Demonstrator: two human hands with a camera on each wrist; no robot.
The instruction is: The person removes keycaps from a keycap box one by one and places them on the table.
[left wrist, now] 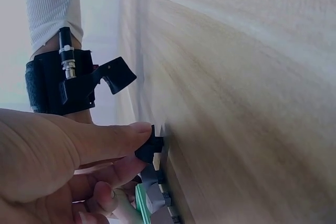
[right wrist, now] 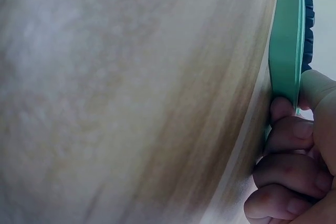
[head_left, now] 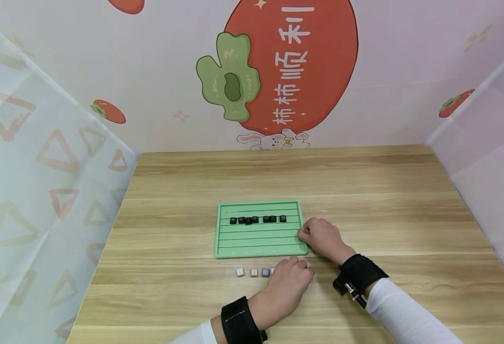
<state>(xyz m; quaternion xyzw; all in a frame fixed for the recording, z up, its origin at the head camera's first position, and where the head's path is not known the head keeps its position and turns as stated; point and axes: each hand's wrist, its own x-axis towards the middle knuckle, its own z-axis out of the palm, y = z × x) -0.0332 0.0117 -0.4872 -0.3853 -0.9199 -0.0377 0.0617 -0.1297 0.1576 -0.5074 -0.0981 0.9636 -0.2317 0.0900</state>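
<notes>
My left hand point(head_left: 287, 282) is low over the table in front of the board, covering part of a row of keycaps. Its thumb and finger pinch a dark keycap point(left wrist: 145, 152), close to the wood in the left wrist view. At the right edge of the green grooved board point(head_left: 258, 241), my right hand point(head_left: 324, 239) grips the rim, thumb on top and curled fingers at the side. Several black keycaps point(head_left: 248, 220) sit in an uneven line across the board. From the row near me, a white keycap point(head_left: 240, 272), a beige keycap point(head_left: 253, 272) and a grey keycap point(head_left: 266, 272) show.
The wooden table point(head_left: 170, 215) extends around the board on all sides. A printed backdrop point(head_left: 170, 71) stands along its far edge, with patterned side sheets point(head_left: 54, 191) to the left and right. Both wrists wear black straps point(head_left: 363, 272).
</notes>
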